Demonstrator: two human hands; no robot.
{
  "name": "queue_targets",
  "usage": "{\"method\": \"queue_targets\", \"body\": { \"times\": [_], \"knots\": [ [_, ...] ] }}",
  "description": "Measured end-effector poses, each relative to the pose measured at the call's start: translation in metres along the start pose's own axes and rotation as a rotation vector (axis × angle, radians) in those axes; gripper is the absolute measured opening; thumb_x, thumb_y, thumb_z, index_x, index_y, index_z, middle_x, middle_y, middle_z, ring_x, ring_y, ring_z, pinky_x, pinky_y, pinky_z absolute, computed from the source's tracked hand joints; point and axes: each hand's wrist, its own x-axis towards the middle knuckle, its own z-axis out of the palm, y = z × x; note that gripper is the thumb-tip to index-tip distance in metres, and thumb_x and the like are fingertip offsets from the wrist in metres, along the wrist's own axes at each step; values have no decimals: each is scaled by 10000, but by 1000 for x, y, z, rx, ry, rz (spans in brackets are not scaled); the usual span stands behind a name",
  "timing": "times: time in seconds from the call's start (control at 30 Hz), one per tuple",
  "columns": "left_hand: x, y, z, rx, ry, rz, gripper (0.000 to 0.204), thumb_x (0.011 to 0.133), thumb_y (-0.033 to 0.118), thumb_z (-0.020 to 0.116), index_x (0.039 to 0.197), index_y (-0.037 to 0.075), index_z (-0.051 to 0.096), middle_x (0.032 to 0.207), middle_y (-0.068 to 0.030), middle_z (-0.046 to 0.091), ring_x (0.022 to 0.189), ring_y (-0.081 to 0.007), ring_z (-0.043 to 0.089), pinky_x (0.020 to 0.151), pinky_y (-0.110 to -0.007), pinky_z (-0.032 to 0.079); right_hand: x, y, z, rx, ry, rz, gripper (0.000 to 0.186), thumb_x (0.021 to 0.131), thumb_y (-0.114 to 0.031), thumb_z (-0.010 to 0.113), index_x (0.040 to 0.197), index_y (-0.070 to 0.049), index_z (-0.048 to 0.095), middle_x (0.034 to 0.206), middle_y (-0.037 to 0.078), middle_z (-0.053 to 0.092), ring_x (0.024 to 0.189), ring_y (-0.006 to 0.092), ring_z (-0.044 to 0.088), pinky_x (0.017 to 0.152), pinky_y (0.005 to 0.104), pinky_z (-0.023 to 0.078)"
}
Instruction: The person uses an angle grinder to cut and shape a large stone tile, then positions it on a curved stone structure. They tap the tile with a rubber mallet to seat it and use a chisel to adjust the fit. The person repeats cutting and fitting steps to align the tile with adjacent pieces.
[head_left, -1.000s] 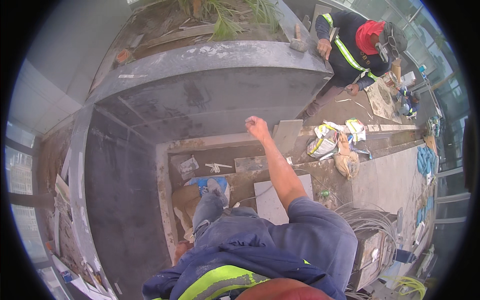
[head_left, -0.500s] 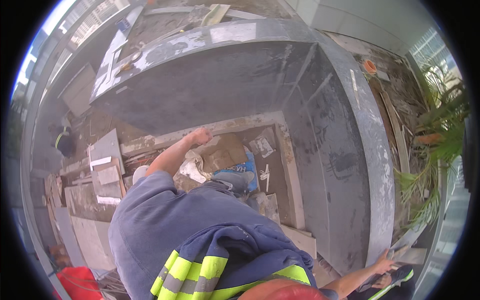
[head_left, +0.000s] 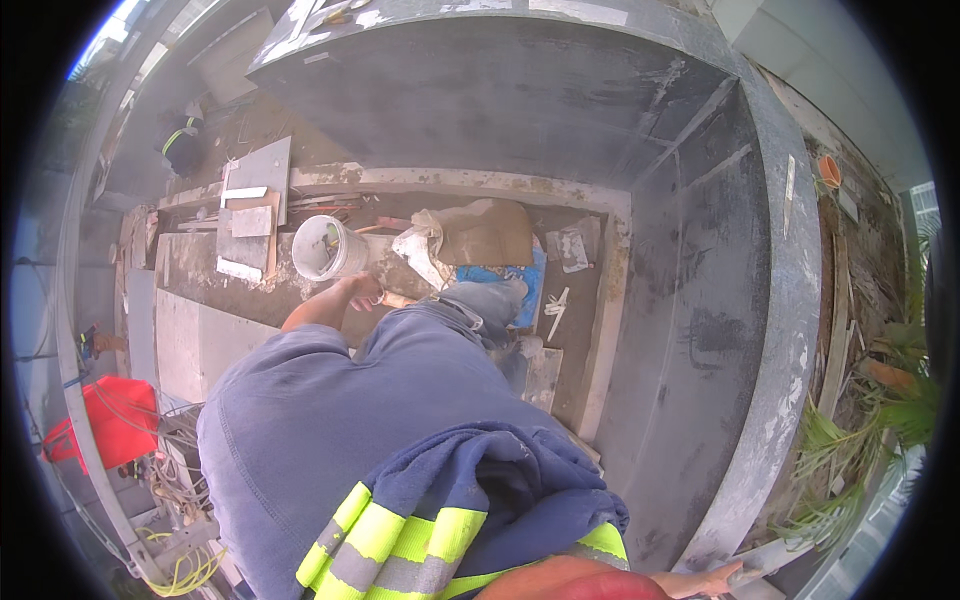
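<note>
A wooden handle (head_left: 397, 299) lies on the trench floor, just below a white bucket (head_left: 327, 248). My left hand (head_left: 362, 291) is clamped around its near end. Beside it slumps a brown sack (head_left: 487, 232), with a blue sheet (head_left: 505, 276) under my knee. My right hand (head_left: 722, 577) rests on the grey wall's rim (head_left: 800, 300); its grip I cannot tell.
</note>
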Motion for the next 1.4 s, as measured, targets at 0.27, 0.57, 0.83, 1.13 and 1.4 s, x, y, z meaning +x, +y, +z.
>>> {"method": "queue_targets", "body": {
  "times": [0.27, 0.57, 0.83, 1.13, 1.4],
  "knots": [
    [-51, 177, 70, -82, 538, 809, 322, 1058, 138, 597, 1317, -1, 727, 1062, -183, 777, 894, -265, 773, 854, -420, 610, -153, -172, -122, 1327, 127, -68, 646, 952, -389, 801, 1446, -63, 540, 1413, 150, 554, 1243, 369, 655, 763, 505, 692],
    [-299, 399, 120, 225, 1043, 1834, 795, 888, 53, 824, 1619, 184, 538, 1684, -116, 461, 1525, -402, 512, 1258, -587, 413, -303, -342, -140, 1323, -1377, -271, 937, 849, -616, 872, 1492, -5, 570, 1264, 180, 685, 1116, 299, 730, 785, 379, 599],
    [-238, 485, 37, 416, 1101, 1710, 436, 829, 78, 845, 1232, 116, 684, 1174, -67, 670, 1278, -301, 625, 1258, -586, 300, -394, -467, -92, 1136, -1813, -390, 871, 810, -598, 919, 1399, -7, 668, 1061, 30, 702, 855, 117, 683, 655, 277, 549],
    [-250, 596, -41, 33, 594, 1716, 325, 990, 93, 747, 1294, 50, 642, 1112, -137, 666, 1116, -378, 638, 951, -513, 430, -445, -635, -48, 1208, -1683, -686, 635, 1130, -429, 690, 1557, 11, 525, 1500, 212, 646, 1350, 335, 646, 1176, 456, 497],
    [-255, 694, -158, 122, 268, 1727, 482, 1033, 238, 782, 1477, 74, 692, 1342, -129, 718, 1331, -343, 664, 1155, -468, 506, -419, -767, 29, 1350, -1596, -497, 343, 1227, -326, 477, 1335, -9, 553, 1090, 141, 725, 1080, 252, 715, 1031, 442, 551]
  ]
}}
